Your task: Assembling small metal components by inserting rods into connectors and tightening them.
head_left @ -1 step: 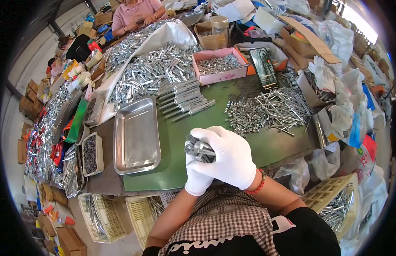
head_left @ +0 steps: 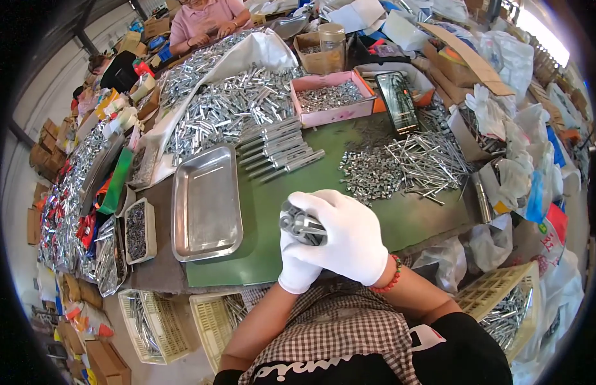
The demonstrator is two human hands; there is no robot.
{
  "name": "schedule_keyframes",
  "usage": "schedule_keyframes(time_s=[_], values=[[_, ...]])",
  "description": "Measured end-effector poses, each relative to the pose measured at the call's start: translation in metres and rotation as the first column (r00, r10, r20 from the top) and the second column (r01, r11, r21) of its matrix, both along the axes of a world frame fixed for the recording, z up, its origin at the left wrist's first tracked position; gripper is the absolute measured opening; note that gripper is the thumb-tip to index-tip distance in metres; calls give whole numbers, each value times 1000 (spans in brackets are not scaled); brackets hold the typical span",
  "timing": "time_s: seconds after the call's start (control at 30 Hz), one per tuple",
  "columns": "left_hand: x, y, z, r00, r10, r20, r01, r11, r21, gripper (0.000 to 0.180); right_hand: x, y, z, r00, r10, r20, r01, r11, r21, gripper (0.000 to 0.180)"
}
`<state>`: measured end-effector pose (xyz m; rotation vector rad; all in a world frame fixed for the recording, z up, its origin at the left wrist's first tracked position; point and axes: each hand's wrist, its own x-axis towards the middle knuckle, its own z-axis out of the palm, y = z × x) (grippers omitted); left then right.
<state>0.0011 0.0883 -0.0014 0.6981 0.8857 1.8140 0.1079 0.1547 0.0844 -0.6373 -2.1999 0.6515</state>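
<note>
Both of my white-gloved hands are closed together round a small bunch of silver metal tubes (head_left: 299,226), held over the near edge of the green work surface (head_left: 259,269). My right hand (head_left: 352,234) wraps it from the right and above. Underneath, my left hand (head_left: 299,266) cups it, partly hidden by the right. The tube ends point up and left; how many there are is hidden. Just beyond lies a row of assembled anchor bolts (head_left: 288,154). Small nuts (head_left: 368,174) are heaped to the right, beside a pile of long thin bolts (head_left: 432,160).
An oblong metal tray (head_left: 207,199) sits at left, near a small bin of dark parts (head_left: 138,232). Behind are a large heap of metal sleeves (head_left: 237,106), a pink box (head_left: 330,110) and a phone (head_left: 397,106). Crates (head_left: 153,327) stand below. Another person (head_left: 205,25) sits opposite.
</note>
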Motion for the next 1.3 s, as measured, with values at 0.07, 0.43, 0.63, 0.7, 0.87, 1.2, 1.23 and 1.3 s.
schedule_keyframes(time_s=[0.07,0.43,0.63,0.7,0.87,1.2,1.23,1.3], values=[[7,3,19,1000,19,3,-18,997,-82,54,12,8,1,1000,-8,-21,9,999,35,60],[-46,53,40,-326,-19,-945,-256,964,69,47,92,33,-39,932,-347,-108,332,933,-137,30],[-55,81,23,-513,-59,-857,-283,953,104,37,98,34,-47,947,-320,-5,317,940,-126,20],[-56,85,21,-459,-28,-888,-296,947,123,38,99,37,-47,952,-303,49,307,934,-181,19],[-57,83,22,-460,-22,-888,-278,953,121,44,84,66,-37,990,-107,89,128,952,-279,24],[-54,78,17,-478,38,-877,-259,949,182,44,-28,153,-35,899,37,436,78,967,-243,31],[-54,78,17,-489,36,-871,-267,945,189,44,-35,156,-38,889,49,454,84,959,-269,31],[-53,79,17,-493,42,-869,-269,942,198,44,-40,158,-43,879,54,474,100,950,-295,30]])
